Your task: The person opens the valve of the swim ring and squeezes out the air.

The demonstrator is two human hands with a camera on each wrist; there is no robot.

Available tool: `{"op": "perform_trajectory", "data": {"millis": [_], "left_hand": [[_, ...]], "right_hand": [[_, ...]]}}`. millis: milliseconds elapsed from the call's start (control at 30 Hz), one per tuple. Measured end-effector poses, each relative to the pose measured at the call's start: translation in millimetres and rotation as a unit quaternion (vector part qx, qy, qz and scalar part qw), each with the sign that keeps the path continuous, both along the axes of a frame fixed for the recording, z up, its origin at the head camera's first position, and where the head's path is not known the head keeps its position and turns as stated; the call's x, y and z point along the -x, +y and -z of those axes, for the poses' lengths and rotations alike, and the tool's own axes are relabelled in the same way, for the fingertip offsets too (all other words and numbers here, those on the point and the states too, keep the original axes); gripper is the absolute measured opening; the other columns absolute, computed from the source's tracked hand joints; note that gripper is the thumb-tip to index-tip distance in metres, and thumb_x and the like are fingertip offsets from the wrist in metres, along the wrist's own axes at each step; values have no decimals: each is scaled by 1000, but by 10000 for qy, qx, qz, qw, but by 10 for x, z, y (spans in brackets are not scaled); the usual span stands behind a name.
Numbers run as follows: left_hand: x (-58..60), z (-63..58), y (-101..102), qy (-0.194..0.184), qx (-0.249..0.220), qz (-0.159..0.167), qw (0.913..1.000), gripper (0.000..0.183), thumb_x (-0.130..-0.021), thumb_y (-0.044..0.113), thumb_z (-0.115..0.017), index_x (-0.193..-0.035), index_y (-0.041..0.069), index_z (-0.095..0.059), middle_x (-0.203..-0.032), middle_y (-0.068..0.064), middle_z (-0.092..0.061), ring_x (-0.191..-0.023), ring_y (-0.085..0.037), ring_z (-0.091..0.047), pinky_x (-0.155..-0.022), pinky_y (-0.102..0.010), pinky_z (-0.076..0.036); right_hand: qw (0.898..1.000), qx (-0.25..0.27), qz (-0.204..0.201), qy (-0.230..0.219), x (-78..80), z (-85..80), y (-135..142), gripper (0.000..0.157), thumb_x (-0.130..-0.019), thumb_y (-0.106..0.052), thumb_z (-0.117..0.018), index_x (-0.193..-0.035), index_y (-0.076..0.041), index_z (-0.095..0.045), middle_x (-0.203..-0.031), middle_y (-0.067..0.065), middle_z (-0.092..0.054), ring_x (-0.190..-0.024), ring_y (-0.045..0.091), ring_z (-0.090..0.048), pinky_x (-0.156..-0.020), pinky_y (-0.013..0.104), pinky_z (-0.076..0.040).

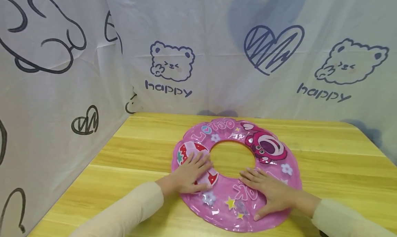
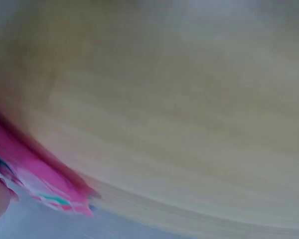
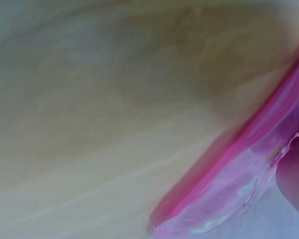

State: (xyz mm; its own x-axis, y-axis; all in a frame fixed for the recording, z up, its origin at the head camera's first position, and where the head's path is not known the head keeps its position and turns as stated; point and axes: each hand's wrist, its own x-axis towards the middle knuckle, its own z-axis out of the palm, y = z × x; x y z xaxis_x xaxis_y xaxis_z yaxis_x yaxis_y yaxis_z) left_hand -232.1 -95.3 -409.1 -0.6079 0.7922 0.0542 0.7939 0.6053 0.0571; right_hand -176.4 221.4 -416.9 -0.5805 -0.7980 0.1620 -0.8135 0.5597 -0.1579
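Note:
A pink inflatable swim ring lies flat on the wooden table, printed with a bear, strawberries, stars, flowers and letters. On its left side rests my left hand, fingers spread over the strawberry print. My right hand lies on the near right part, fingers extended toward the hole and thumb apart, partly covering the lettering. A small clear round patch, which looks like the valve, shows near the right thumb. In the left wrist view the ring's edge is at lower left; the right wrist view has its pink side at lower right.
The yellow wood-grain table extends around the ring on both sides. White cloth with drawn bears, hearts and the word "happy" hangs behind the table, and another cloth hangs along the left.

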Motion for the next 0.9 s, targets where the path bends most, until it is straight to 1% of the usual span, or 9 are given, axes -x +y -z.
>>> {"op": "perform_trajectory", "data": {"millis": [100,167,267,333,400,500,633,767,900], "left_hand": [[73,-47,7,-102,-153,-186,9997,72,-91,50,-46,-146,7,-28,-154,-18,-18,-143,-38,-9,-115,-56,-6],[129,-80,11,-156,-215,-321,9991,70,-92,49,-46,-146,8,-29,-154,-17,-18,-143,-39,-9,-115,-56,-6],[225,-112,8,-146,-308,-467,9983,67,-93,47,-46,-145,9,-30,-154,-18,-18,-142,-40,-10,-116,-55,-5],[286,-131,1,-98,-334,-545,9979,66,-93,46,-45,-145,9,-30,-154,-18,-18,-142,-42,-11,-116,-55,-6],[347,-139,-6,-53,-356,-616,9975,65,-94,46,-44,-145,9,-31,-154,-19,-18,-141,-43,-11,-115,-56,-6],[433,-145,-12,-45,-303,-749,9967,65,-94,48,-44,-145,12,-31,-154,-17,-19,-141,-44,-11,-115,-57,-7],[499,-122,-23,-134,-131,-906,9957,65,-92,52,-43,-146,17,-32,-155,-13,-18,-142,-42,-9,-115,-56,-8],[516,-91,-39,-173,31,-901,9958,66,-91,54,-45,-145,19,-32,-155,-14,-17,-142,-40,-10,-115,-57,-8],[509,-42,-51,-245,23,-965,9950,64,-92,52,-44,-146,21,-31,-154,-18,-17,-142,-39,-13,-114,-57,-10]], "right_hand": [[9996,140,59,-221,17,-45,71,103,-69,-70,-62,-141,-1,-36,-146,26,-31,-136,-7,19,-107,7,17],[9975,317,273,-564,39,-97,121,104,-66,-67,-66,-142,-2,-36,-147,27,-28,-140,3,16,-107,8,16],[9915,513,793,-898,120,-190,201,101,-66,-59,-70,-141,-2,-36,-147,29,-25,-144,32,-1,-118,35,3],[9879,541,1183,-850,205,-247,270,93,-72,-53,-70,-141,0,-37,-147,30,-26,-138,47,-15,-114,54,-9],[9844,516,1536,-688,303,-270,347,84,-79,-48,-67,-140,2,-36,-146,31,-27,-134,52,-20,-106,66,-16],[9790,474,1926,-482,433,-261,459,82,-83,-44,-63,-141,4,-32,-146,30,-26,-135,51,-20,-108,64,-15],[9751,258,2173,-352,524,-190,546,93,-79,-51,-65,-142,6,-27,-148,29,-24,-136,49,-17,-111,61,-11],[9730,59,2264,-448,547,-117,594,101,-74,-56,-67,-142,7,-27,-148,30,-21,-136,49,-17,-109,63,-9],[9707,81,2307,-673,550,-65,619,100,-74,-55,-67,-142,6,-27,-149,30,-17,-136,50,-15,-109,64,-8]]}}
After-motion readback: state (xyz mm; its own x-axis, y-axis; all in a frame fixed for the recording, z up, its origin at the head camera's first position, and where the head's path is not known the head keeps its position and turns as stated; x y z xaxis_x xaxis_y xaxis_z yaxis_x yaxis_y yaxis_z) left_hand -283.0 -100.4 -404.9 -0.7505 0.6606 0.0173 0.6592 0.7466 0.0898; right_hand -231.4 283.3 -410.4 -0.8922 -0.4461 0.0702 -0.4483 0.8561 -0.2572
